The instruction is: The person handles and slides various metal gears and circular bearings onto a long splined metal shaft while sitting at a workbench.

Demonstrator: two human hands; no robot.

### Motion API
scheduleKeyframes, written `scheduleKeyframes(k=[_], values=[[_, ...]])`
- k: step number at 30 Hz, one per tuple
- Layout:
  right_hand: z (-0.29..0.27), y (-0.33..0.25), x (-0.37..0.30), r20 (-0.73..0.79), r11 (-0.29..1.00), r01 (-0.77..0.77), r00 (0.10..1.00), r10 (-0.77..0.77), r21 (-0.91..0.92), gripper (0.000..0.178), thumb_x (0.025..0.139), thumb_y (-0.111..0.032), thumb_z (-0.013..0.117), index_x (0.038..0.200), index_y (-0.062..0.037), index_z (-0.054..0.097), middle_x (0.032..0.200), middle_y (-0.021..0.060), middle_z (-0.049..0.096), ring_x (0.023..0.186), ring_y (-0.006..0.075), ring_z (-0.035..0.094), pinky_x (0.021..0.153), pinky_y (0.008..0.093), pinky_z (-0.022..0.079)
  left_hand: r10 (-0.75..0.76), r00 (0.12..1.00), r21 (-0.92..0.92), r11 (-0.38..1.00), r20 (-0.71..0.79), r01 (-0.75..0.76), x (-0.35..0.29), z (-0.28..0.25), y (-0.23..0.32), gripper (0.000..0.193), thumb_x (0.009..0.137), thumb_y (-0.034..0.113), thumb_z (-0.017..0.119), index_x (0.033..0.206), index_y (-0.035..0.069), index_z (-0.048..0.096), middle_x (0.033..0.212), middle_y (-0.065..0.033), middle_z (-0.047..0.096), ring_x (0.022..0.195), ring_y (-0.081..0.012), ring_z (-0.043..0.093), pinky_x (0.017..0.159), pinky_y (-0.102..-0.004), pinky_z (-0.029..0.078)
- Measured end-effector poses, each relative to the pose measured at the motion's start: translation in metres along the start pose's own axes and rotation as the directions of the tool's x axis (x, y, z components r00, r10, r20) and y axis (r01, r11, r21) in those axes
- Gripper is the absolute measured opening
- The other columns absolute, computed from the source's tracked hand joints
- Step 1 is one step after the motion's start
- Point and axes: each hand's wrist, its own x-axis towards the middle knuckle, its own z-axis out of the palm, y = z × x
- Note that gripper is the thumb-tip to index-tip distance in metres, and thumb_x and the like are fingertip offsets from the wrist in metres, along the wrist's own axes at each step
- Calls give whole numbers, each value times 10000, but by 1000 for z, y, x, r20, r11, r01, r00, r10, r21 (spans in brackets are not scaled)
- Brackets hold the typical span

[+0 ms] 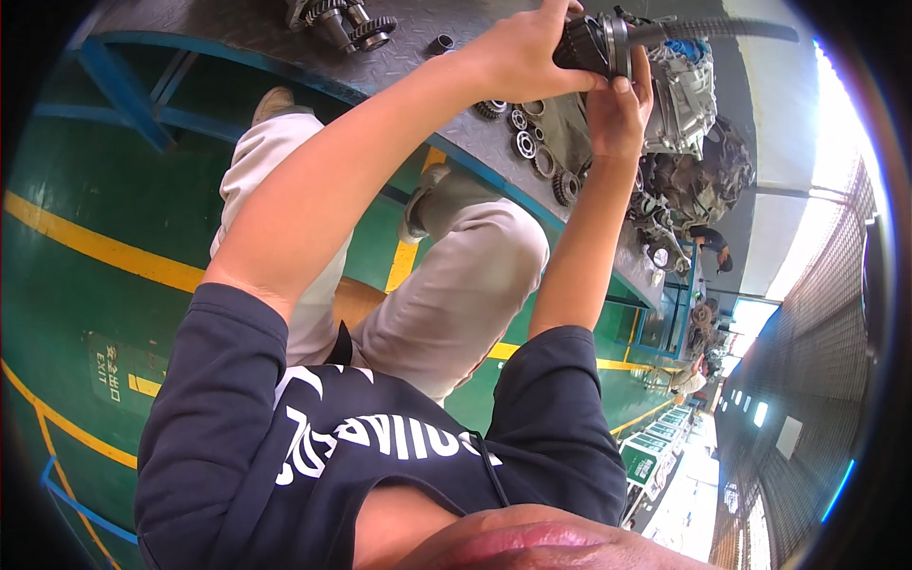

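One long bench (237,24), metal-topped on a blue frame, carries our work, and we judge that work to be partway along: many pieces lie loose, while at least one shaft has parts fitted on it. Whether we are building up or stripping down, we cannot tell. A co-worker (708,236) is well beyond, out of our way.

On the bench's right side a pale housing (689,104) stands just past our hands, with a darker, cluttered housing (722,176) near it; both crowd the space there. Toward the left end lies a gear set (347,24), its gears gathered together, well apart from our grip.

Our shaft (727,29) is held up over the bench, its bare end pointing right. Our left hand (532,52) is closed around the dark, ribbed end, and our right hand (619,114) grips from below, thumb and fingers about the bright bands (621,49). These fingers hide how the parts seat.

Between our forearms, along the near edge, loose gears (567,187) and rings (543,161) sit close together, leaving little room to set anything down. Smallest of what we single out, a short sleeve (440,44) lies alone beside our left forearm.
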Motion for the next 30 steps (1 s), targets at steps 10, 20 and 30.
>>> scheduleKeyframes(k=[10,20,30], values=[[70,-44,15,-77,935,-40,997,14,-352,883,819,-125,836,1541,42,357,1374,210,584,1230,308,628,1079,402,497,90,996,-4,996,12,-90,5,-7,-10,617,793,331,840,1228,18,534,1089,-268,688,1067,-449,670,888,-476,538],[83,-34,-9,-286,934,5,951,-115,-358,882,766,-63,897,1502,53,425,1254,133,627,1148,203,643,987,322,529,-80,994,-162,983,72,91,5,2,-7,581,788,208,900,1216,15,558,1069,-93,701,980,-166,684,850,-332,572],[84,-53,-14,-283,904,41,943,-176,-425,915,728,-108,877,1504,59,422,1174,152,672,1084,187,663,947,323,548,44,996,-133,990,81,-33,9,3,-33,652,775,84,888,1303,-8,517,1169,-98,681,1071,-166,665,902,-312,565]])
